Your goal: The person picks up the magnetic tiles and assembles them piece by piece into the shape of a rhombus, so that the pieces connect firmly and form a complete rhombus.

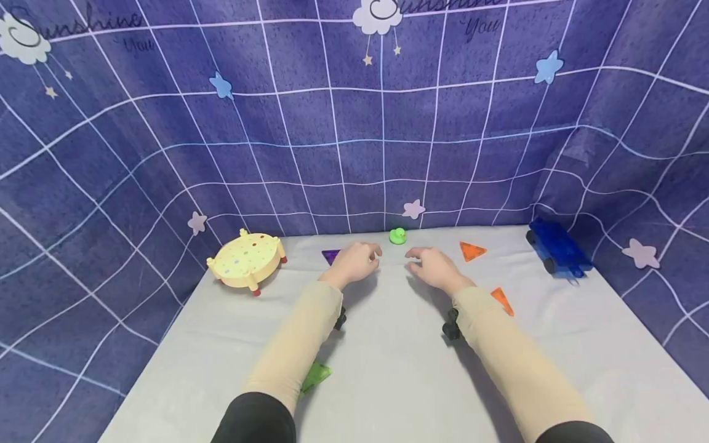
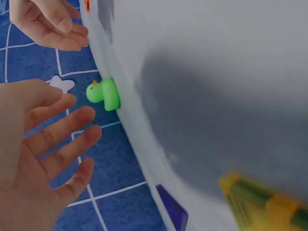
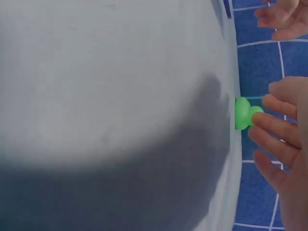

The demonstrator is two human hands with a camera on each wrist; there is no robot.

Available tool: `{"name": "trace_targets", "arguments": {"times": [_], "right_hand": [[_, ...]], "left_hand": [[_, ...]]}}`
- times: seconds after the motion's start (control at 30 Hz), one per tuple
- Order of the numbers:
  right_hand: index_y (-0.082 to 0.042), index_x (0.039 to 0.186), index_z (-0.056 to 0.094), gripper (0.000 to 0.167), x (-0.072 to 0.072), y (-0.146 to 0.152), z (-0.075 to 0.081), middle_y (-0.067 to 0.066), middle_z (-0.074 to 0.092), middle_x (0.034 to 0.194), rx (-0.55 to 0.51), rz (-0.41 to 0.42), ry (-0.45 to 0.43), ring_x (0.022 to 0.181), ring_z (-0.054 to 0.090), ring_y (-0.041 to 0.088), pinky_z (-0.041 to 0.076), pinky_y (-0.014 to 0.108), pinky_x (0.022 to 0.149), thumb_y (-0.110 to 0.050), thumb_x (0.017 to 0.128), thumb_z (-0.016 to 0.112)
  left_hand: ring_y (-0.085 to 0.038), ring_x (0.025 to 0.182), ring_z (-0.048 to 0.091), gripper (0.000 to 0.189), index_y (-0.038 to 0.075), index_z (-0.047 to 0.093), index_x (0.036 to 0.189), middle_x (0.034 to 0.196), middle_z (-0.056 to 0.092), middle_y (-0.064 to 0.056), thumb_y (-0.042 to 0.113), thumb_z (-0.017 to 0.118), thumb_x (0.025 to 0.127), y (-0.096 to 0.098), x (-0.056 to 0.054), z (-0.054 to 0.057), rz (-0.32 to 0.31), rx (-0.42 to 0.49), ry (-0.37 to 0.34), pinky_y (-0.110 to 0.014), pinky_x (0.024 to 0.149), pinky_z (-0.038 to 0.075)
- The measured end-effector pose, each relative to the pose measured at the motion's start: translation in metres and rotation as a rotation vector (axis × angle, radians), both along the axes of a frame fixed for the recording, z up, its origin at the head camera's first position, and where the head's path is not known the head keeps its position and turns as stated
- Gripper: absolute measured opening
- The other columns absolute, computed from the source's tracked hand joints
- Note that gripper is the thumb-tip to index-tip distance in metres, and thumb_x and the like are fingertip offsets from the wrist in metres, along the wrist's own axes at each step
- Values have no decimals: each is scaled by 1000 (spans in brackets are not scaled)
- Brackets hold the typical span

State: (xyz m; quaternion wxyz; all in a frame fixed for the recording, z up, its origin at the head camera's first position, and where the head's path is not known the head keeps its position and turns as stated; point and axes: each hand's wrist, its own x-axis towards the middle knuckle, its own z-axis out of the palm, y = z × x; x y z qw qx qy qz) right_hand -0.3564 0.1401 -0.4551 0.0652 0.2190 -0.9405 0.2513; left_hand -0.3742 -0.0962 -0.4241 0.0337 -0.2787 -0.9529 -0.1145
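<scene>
My left hand [image 1: 354, 263] hovers over the back of the table with loosely bent fingers and holds nothing. Its nearest things are a purple triangular tile [image 1: 331, 255] and a small green toy duck [image 1: 397, 235] near the back edge. My right hand [image 1: 434, 267] is also empty, held above the table on the duck's other side. In the left wrist view, the fingers [image 2: 67, 149] are spread apart, and the duck [image 2: 107, 94] stands beyond them. In the right wrist view, a fingertip [image 3: 257, 117] overlaps the duck [image 3: 242, 113]; contact cannot be told.
A round yellow toy with short red-tipped legs [image 1: 246, 259] sits at left. Two orange triangular tiles [image 1: 472, 250] lie at right, near a blue toy car [image 1: 558, 246]. A green tile [image 1: 316, 376] is partly under my left forearm. Blue patterned cloth [image 1: 354, 160] hangs behind.
</scene>
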Motion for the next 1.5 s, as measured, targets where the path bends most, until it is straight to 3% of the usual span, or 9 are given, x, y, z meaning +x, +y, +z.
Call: {"name": "trace_targets", "arguments": {"times": [0.23,0.47,0.63,0.8,0.97,1.23,1.5], "right_hand": [[-6,122,71,29,6,-1,-1,12,72,119,41,65,32,114,65,36,50,51,97,-20,97,65],[-6,121,71,28,12,-7,0,11,72,120,86,131,61,116,65,33,49,49,100,-21,97,67],[-6,120,72,28,18,-14,-1,10,72,119,117,180,97,112,67,31,51,47,98,-20,96,69],[-7,120,72,29,25,-19,0,9,73,117,112,190,84,102,70,28,55,46,90,-20,95,71],[-8,124,71,33,33,-25,2,8,73,117,119,209,62,100,71,26,56,44,87,-21,94,72],[-7,134,64,43,44,-45,0,10,69,128,118,318,31,110,68,26,52,43,97,-25,95,71],[-11,133,66,44,57,-64,-9,5,67,132,155,384,27,122,62,24,46,41,106,-32,95,73]], "left_hand": [[-21,101,67,26,13,71,121,110,71,-2,19,59,98,-19,13,-4,-54,7,-22,-41,86,54],[-23,113,64,22,13,72,116,116,70,-3,18,66,95,-36,23,-9,-87,36,60,-40,96,51],[-28,120,60,23,12,72,117,122,69,-5,17,67,95,-50,30,-9,-93,68,81,-43,103,47],[-32,129,55,25,12,70,119,128,67,-8,16,68,95,-68,37,-10,-89,90,39,-47,108,42],[-31,122,60,28,8,70,120,125,68,-9,11,70,93,-88,45,-14,-120,128,-1,-46,107,44],[-34,112,64,25,4,71,117,119,70,-12,10,73,92,-121,63,-25,-83,175,-38,-50,99,49],[-34,117,62,37,2,67,126,122,68,-14,8,73,91,-135,70,-34,-85,131,-94,-51,105,45]]}}
